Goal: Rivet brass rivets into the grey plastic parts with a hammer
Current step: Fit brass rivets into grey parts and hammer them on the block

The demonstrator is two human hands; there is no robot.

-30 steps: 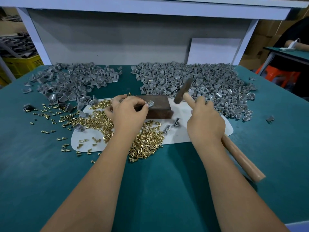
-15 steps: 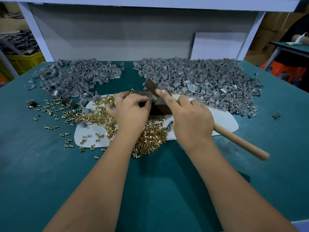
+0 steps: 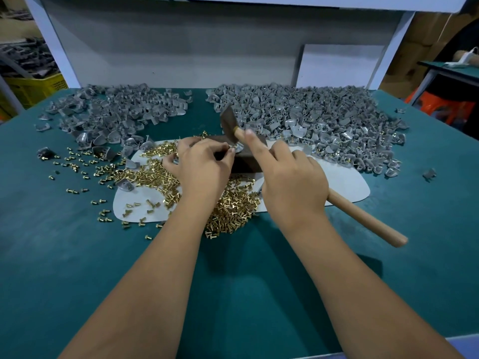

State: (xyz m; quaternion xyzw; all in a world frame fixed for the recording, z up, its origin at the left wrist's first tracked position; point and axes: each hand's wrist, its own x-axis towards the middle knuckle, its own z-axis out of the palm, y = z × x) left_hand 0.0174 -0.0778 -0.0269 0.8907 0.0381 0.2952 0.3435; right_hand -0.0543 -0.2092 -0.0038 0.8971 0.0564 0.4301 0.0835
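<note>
My right hand [image 3: 290, 177] grips a wooden-handled hammer [image 3: 363, 216], index finger stretched along the handle. Its dark head [image 3: 229, 121] hangs just above a dark block [image 3: 246, 164] on a white mat [image 3: 347, 177]. My left hand [image 3: 202, 164] pinches a small grey plastic part [image 3: 237, 149] on the block's top, right under the hammer head. Brass rivets [image 3: 233, 206] lie heaped on the mat below my left hand, several scattered to the left. Two piles of grey plastic parts lie behind: a left pile [image 3: 116, 115] and a larger right pile [image 3: 324, 120].
The teal table [image 3: 233, 281] has a white frame and grey back panel behind the piles. A stray grey part [image 3: 429, 174] lies at the right. A yellow crate [image 3: 33, 86] stands off the table's left, an orange stool [image 3: 440, 104] off the right.
The hammer swung from the right down over the block a second ago. It has since lifted slightly above the part. My left hand has kept its pinch on the block.
</note>
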